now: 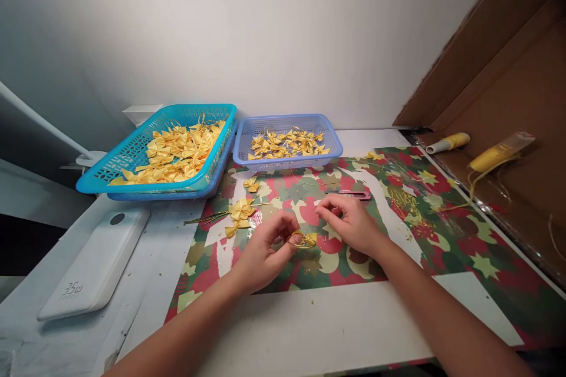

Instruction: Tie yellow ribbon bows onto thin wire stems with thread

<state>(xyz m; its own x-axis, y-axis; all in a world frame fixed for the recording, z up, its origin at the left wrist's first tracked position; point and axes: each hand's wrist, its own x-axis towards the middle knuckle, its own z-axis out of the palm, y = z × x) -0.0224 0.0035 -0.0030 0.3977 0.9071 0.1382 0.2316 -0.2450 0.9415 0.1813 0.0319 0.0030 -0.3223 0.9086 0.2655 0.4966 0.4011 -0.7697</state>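
Note:
Between the thumb and fingers of my left hand [269,252] is a small yellow ribbon bow [310,240] with a looped gold cord, held just above the patterned sheet. My right hand [357,227] is to the right, apart from the bow, its thumb and index finger pinched together. Whatever it may hold is too small to make out. Just beyond its knuckles lies a pinkish, slim tool [356,195], probably thread snips, partly hidden by the hand. Loose yellow bows [241,210] rest on the sheet left of my left hand, with gold cords beside them.
A turquoise basket [95,179] and a lilac basket [287,161], both holding many yellow bows, stand at the back. A white power bank [99,265] lies left. Gold cord scraps [407,203] and yellow thread spools [495,155] are on the right, near a cardboard wall [508,70].

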